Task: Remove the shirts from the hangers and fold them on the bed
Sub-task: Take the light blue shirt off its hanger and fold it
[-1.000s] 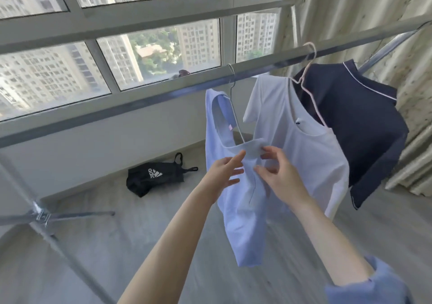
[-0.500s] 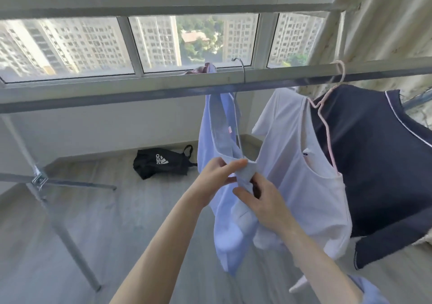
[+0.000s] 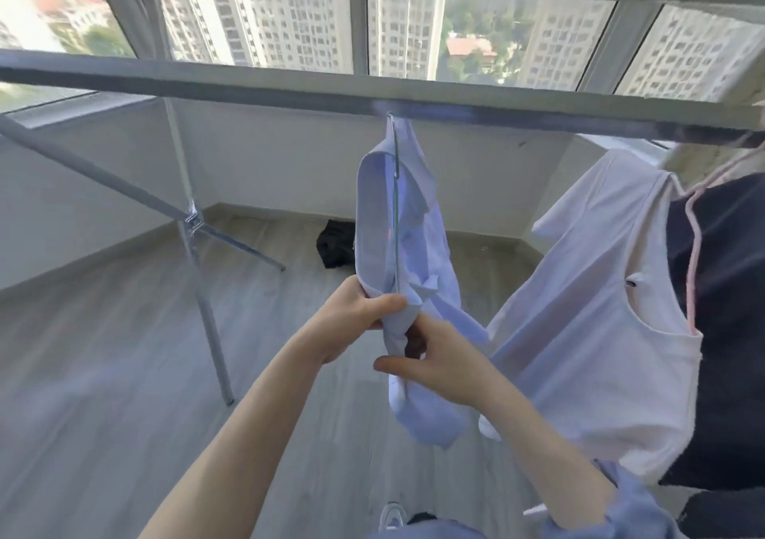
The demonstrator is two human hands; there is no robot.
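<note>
A light blue shirt (image 3: 418, 223) hangs on a thin metal hanger (image 3: 396, 190) hooked over the grey rail (image 3: 248, 91). My left hand (image 3: 352, 315) grips the shirt's neckline at the hanger's lower end. Just below it, my right hand (image 3: 439, 360) holds a bunched fold of the same shirt. To the right a white shirt (image 3: 600, 331) and a dark navy shirt (image 3: 728, 331) hang together on a pink hanger (image 3: 695, 257). No bed is in view.
The rack's crossed metal legs (image 3: 194, 223) stand at the left on the grey wood floor (image 3: 103, 352). A black bag (image 3: 335, 244) lies on the floor behind the blue shirt. Large windows (image 3: 414, 29) run along the back wall.
The view has swung left and closer to the rail. Both hands have tightened on the blue shirt's neckline and bunched the fabric; the shirt has twisted edge-on around its hanger.
</note>
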